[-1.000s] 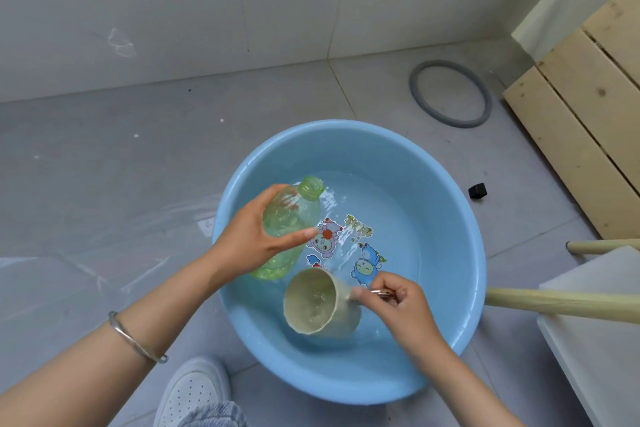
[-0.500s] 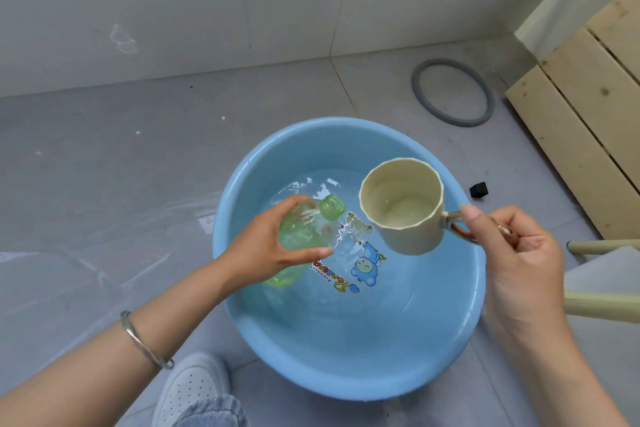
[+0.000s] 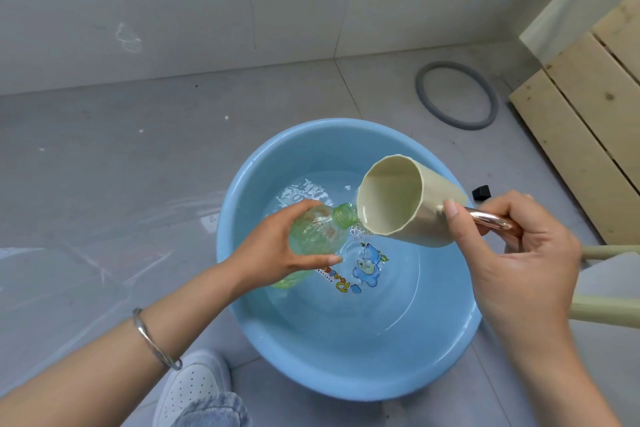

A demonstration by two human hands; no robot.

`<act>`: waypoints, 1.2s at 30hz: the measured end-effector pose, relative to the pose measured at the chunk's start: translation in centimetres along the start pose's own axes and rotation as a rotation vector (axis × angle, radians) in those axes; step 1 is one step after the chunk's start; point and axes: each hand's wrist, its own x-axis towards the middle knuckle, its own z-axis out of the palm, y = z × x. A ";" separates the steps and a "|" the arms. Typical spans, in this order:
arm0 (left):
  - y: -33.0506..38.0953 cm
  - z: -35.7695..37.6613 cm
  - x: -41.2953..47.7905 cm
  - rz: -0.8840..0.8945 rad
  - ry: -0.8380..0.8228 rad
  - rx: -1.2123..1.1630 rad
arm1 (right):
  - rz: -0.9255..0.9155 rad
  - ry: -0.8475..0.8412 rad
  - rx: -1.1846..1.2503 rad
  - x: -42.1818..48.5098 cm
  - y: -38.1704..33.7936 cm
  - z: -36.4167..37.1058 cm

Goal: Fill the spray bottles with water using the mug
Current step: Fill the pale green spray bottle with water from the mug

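Now | left hand [image 3: 273, 253] – fingers curled round the green plastic bottle [image 3: 311, 232], held tilted above the blue basin [image 3: 346, 381] | right hand [image 3: 516, 253] – gripping the copper handle [image 3: 488, 220] of the beige mug [image 3: 405, 198], tipped with its lip just beside the bottle's open neck | water [image 3: 360, 234] splashing at the neck | basin holds water, on grey tile floor [image 3: 138, 149]

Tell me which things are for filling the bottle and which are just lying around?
For the job: green bottle in the left hand, mug in the right hand, blue basin of water.
Just lying about: grey ring, small black block, wooden planks.
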 end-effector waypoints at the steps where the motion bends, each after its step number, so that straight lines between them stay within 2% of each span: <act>1: 0.0 0.0 0.0 0.001 -0.002 0.005 | -0.033 0.002 -0.032 0.0 -0.1 0.0; 24: -0.2 -0.1 -0.2 -0.020 0.010 0.016 | -0.450 0.050 -0.367 0.2 -2.1 -0.3; 36: 0.2 -0.1 -0.3 -0.036 -0.001 0.019 | -0.755 0.056 -0.511 0.5 -2.7 -0.1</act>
